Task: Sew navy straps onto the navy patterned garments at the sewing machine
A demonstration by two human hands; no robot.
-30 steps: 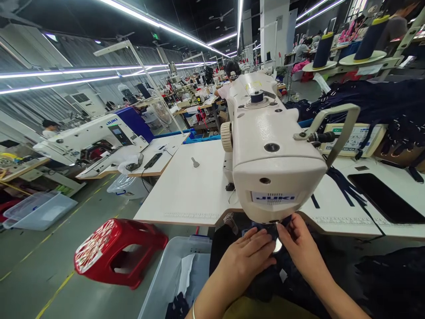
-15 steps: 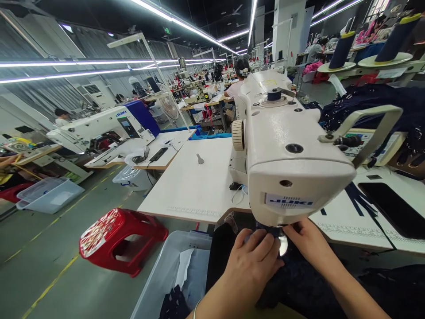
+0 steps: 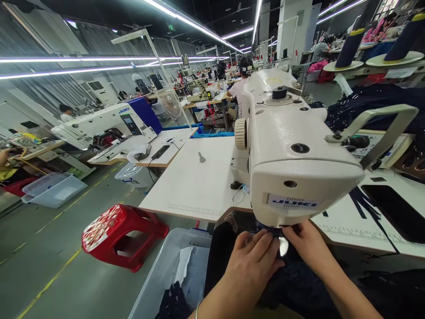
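Note:
A white JUKI sewing machine (image 3: 292,164) fills the middle of the head view, its head end facing me. Dark navy fabric (image 3: 299,288) lies under its needle end and spreads over my lap. My left hand (image 3: 254,266) rests on the fabric just below the machine head, fingers curled and pressing the cloth. My right hand (image 3: 305,243) is beside it on the right, fingertips pinching the fabric by a small shiny metal part (image 3: 283,246). The needle itself is hidden by the machine head.
The white table (image 3: 195,181) extends left of the machine. A black phone (image 3: 395,212) and navy strips (image 3: 365,206) lie on the right. A red stool (image 3: 122,235) and a clear bin (image 3: 172,274) stand on the floor left. Thread cones (image 3: 348,48), other machines and workers sit behind.
My view has shifted closer and slightly left, so the machine looks larger. Both hands stay on the fabric under the machine head, the left hand's fingers curling a little more.

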